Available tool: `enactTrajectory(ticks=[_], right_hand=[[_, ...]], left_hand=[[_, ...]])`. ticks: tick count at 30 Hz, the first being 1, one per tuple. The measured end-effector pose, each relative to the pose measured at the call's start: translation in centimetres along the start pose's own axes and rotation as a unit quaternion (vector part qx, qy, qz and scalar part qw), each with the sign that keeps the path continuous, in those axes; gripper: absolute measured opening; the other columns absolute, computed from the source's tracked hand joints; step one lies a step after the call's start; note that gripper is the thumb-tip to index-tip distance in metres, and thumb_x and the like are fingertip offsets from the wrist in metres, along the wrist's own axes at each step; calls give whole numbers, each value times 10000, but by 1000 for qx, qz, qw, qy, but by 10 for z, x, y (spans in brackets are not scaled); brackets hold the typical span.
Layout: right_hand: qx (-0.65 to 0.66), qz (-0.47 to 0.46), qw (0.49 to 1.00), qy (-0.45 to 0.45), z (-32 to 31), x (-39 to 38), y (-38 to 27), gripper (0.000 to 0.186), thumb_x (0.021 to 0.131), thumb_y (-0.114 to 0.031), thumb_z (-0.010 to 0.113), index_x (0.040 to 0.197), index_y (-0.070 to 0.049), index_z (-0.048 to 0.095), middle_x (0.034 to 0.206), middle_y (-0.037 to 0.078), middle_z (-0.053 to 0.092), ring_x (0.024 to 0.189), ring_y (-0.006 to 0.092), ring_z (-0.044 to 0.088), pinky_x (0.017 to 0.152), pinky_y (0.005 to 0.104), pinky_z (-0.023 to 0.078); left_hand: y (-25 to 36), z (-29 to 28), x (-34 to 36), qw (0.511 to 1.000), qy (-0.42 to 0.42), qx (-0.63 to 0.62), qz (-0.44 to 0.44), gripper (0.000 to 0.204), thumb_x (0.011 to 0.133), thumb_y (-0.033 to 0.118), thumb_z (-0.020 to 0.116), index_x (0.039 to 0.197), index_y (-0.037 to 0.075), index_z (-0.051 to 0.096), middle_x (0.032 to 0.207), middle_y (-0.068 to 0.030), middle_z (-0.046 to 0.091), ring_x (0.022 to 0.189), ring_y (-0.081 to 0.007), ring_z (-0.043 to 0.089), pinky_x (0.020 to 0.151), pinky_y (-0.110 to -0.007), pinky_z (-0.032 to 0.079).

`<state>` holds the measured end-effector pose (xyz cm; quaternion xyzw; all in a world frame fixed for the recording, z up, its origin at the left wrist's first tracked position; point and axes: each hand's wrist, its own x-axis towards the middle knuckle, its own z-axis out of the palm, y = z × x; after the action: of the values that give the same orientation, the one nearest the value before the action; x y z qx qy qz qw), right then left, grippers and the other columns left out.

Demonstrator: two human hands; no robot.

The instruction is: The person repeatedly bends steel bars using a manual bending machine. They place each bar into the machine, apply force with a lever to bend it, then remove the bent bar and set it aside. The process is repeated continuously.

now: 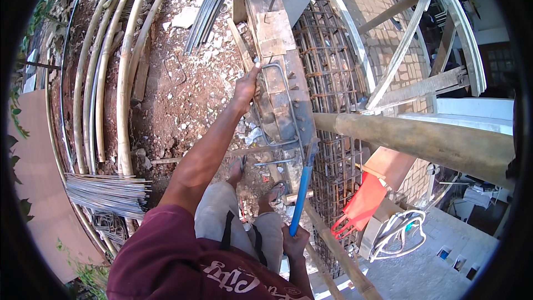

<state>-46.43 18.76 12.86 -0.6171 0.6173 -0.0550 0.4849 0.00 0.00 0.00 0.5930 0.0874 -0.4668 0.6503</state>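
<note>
Two bare hands are at work. The right hand (pixel 295 240) is wrapped around one long, round, blue bar (pixel 301 194), near its lower end; the bar's dark far tip lies close to the lower right of one grey steel rod bent into an angular loop (pixel 293 105). That bent rod lies on one long brown wooden beam (pixel 277 28) with several short metal pegs standing along it. The left hand (pixel 245 88) is curled at the rod's upper left, but its fingertips are hidden, so I cannot tell whether it pinches the rod or only presses on it.

One thin bent steel loop (pixel 175 73) lies on the reddish rubble ground. At least four pale bamboo poles (pixel 126 78) lie at the left, crossed at their lower ends by one bundle of thin grey rods (pixel 108 195), too dense to count. A second bundle of dark rods (pixel 214 5) is cut off above. Right of the beam runs one rusty steel-bar cage (pixel 333 78), partly hidden by one thick brown bamboo pole (pixel 422 143). Two sandalled feet (pixel 273 191) show below, partly covered by grey trousers.
</note>
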Motion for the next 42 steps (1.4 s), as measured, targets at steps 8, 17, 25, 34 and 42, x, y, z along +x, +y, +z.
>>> enactTrajectory(ticks=[8, 17, 25, 34, 42], right_hand=[[-185, -38, 980, 63, -75, 71, -8, 512, 931, -387, 860, 711, -43, 551, 593, 49, 484, 581, 147, 461, 554, 384, 397], [-321, -96, 941, -45, -210, 204, -11, 572, 855, -602, 857, 739, -64, 699, 571, 78, 576, 537, 247, 575, 589, 443, 464], [-399, -259, 871, -124, -239, 312, -75, 586, 824, -614, 869, 732, -55, 719, 567, 143, 586, 552, 335, 604, 593, 477, 474], [-424, -213, 878, -61, -219, 289, -52, 599, 813, -634, 868, 744, -59, 713, 613, 141, 628, 588, 333, 626, 630, 480, 496], [-402, -197, 894, 33, -219, 299, 21, 685, 748, -701, 883, 626, -60, 670, 513, 111, 545, 493, 291, 543, 566, 461, 453]], left_hand=[[12, 21, 5, 996, 67, 21, 64, 412, 978, 480, 808, 815, 151, 621, 594, 97, 357, 463, -62, 301, 435, -282, 245], [-2, 16, 5, 993, 79, 64, 52, 412, 964, 512, 808, 801, 185, 617, 640, 103, 342, 498, -66, 288, 451, -274, 247], [1, 15, 1, 992, 80, 76, 53, 512, 936, 593, 810, 758, 222, 505, 631, 107, 296, 523, -68, 242, 479, -284, 225], [9, 21, -2, 994, 100, 33, 24, 354, 981, 506, 798, 961, 165, 702, 659, 100, 272, 512, -70, 216, 447, -277, 207], [4, 28, 1, 989, 115, 7, 89, 348, 960, 366, 846, 812, 133, 634, 592, 78, 324, 456, -88, 250, 425, -302, 220]])
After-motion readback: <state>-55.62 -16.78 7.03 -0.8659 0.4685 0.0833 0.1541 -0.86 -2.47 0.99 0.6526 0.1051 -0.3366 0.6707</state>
